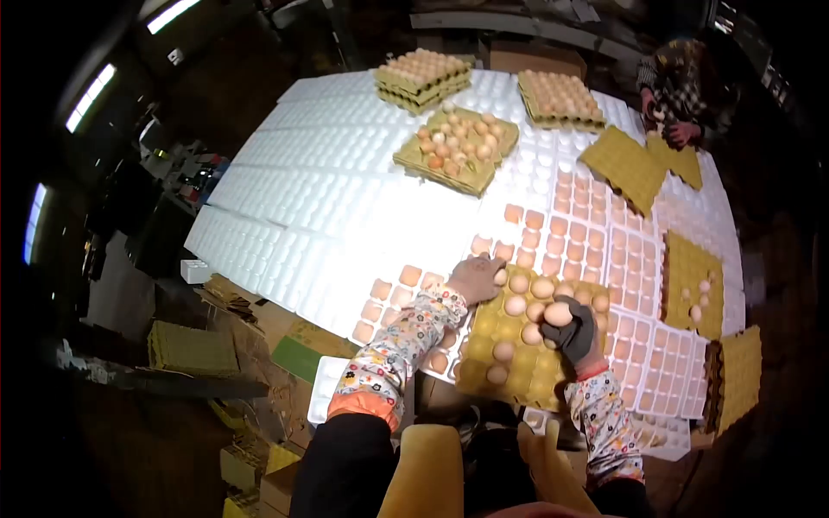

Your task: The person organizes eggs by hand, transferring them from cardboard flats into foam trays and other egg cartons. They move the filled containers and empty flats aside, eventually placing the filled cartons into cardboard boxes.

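A yellow egg tray [484, 367] lies in front of me, tilted over the white foam trays, with several loose eggs [515, 306] in its upper cells and two eggs lower down. My right hand [577, 335], in a dark glove, grips a pale egg [558, 313] over the tray's right part. At the tray's upper left corner, my left hand [475, 280], in a pinkish-grey glove, has its fingers curled round an egg [500, 277] that is partly hidden. White foam trays with brown eggs [576, 248] in their cells extend behind and beside the yellow tray.
Stacked egg trays [419, 91] and an egg-filled tray [453, 142] stand farther back on the white foam trays [319, 181]. At right are a tray with a few eggs [691, 272] and a bare yellow tray [626, 168]. Another person [686, 95] works at the far right.
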`<control>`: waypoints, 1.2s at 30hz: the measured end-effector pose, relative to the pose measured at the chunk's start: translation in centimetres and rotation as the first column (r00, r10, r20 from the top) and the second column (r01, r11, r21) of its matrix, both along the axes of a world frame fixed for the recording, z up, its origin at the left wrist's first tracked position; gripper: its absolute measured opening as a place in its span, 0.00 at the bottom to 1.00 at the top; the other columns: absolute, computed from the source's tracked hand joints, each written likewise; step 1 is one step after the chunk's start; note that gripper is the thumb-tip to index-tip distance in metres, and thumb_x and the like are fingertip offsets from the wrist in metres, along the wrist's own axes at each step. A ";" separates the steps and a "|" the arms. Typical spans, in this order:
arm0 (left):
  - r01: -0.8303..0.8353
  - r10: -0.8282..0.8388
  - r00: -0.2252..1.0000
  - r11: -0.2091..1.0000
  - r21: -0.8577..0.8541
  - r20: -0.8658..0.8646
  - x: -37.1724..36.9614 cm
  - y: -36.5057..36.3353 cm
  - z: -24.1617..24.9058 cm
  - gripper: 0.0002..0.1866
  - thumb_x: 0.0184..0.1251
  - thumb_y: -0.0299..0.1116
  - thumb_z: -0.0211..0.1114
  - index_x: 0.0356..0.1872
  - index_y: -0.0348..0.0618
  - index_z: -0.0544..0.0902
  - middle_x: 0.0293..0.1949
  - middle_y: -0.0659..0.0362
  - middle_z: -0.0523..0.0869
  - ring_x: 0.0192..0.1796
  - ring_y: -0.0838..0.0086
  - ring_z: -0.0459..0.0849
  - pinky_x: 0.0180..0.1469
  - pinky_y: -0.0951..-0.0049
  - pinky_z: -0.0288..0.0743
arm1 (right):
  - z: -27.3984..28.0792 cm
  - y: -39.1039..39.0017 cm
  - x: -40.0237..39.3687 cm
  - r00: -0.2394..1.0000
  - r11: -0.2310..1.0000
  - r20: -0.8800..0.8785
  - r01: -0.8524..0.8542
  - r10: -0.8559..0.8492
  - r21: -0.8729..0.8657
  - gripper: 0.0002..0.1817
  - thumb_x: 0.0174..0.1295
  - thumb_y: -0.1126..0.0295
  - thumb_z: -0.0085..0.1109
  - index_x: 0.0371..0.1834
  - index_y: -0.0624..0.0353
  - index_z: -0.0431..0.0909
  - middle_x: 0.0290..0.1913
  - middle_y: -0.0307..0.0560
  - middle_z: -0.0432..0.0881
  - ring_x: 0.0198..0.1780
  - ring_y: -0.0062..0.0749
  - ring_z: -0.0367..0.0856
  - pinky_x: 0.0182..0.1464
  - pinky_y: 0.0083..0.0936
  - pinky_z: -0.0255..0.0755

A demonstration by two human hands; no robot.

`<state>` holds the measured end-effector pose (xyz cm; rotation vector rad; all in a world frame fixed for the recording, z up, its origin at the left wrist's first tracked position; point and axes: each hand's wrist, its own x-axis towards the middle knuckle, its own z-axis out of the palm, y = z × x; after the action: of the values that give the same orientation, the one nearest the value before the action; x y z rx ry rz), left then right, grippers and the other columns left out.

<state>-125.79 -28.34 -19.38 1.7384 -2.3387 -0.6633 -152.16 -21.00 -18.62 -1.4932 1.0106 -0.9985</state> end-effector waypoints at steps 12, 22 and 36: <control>0.293 -0.278 0.915 0.956 -0.007 0.293 -4.3 -1.7 2.8 0.25 0.54 0.48 0.68 0.53 0.51 0.80 0.54 0.47 0.75 0.50 0.49 0.79 0.51 0.55 0.77 | 1.4 0.5 0.7 0.585 0.926 -0.803 -0.353 0.110 -0.131 0.28 0.50 0.56 0.66 0.53 0.60 0.76 0.47 0.58 0.80 0.50 0.52 0.80 0.51 0.44 0.75; -0.197 0.200 0.929 0.980 0.039 -0.313 -4.3 3.8 0.6 0.24 0.66 0.47 0.64 0.58 0.44 0.78 0.54 0.46 0.80 0.53 0.61 0.80 0.55 0.66 0.74 | 2.7 -1.5 0.9 0.343 0.906 -0.935 -0.360 -0.093 -0.223 0.34 0.43 0.52 0.75 0.57 0.45 0.75 0.62 0.58 0.68 0.55 0.53 0.74 0.51 0.41 0.77; -0.302 0.413 0.887 0.857 -0.418 0.206 20.0 -2.0 -7.4 0.09 0.58 0.40 0.64 0.28 0.48 0.86 0.36 0.49 0.82 0.41 0.59 0.83 0.39 0.59 0.77 | 8.2 -9.4 10.3 0.234 0.930 -0.921 -0.275 0.310 0.244 0.28 0.44 0.55 0.71 0.50 0.54 0.82 0.46 0.53 0.77 0.46 0.49 0.80 0.50 0.40 0.74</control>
<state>-105.82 -30.34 -26.78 2.1042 -2.0197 0.1083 -141.85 -30.37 -10.38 -2.1971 1.4328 0.3900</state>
